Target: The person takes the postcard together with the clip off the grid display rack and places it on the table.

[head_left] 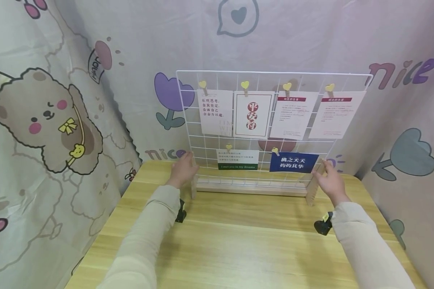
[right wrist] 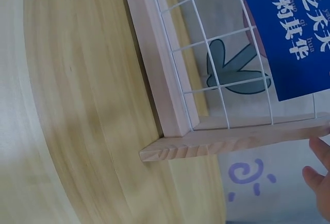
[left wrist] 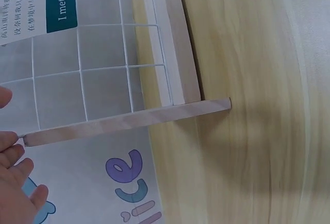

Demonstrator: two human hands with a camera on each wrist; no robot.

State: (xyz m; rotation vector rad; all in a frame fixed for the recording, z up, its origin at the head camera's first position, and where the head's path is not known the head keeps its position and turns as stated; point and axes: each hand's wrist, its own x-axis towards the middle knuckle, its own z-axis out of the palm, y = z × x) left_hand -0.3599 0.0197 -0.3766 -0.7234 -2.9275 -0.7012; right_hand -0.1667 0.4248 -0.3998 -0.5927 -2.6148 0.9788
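Note:
A white wire grid rack (head_left: 264,176) stands upright on a wooden base with a short post at each side. My left hand (head_left: 184,169) grips the rack's left side at the top of the left wooden post (left wrist: 129,123). On the other side, my right hand (head_left: 330,181) holds the rack by the top of the right wooden post (right wrist: 232,140), thumb to the front. Yellow heart clips (head_left: 244,84) pin several cards to the wires. The upper row includes a white card with red characters (head_left: 254,115). Below hang a green-and-white card (head_left: 238,159) and a blue card (head_left: 294,162).
The rack stands toward the back of a wood-grain table (head_left: 238,241). Printed curtains (head_left: 130,80) with a bear and tulips hang close behind and at both sides. Black wrist-camera mounts (head_left: 181,211) show below both hands.

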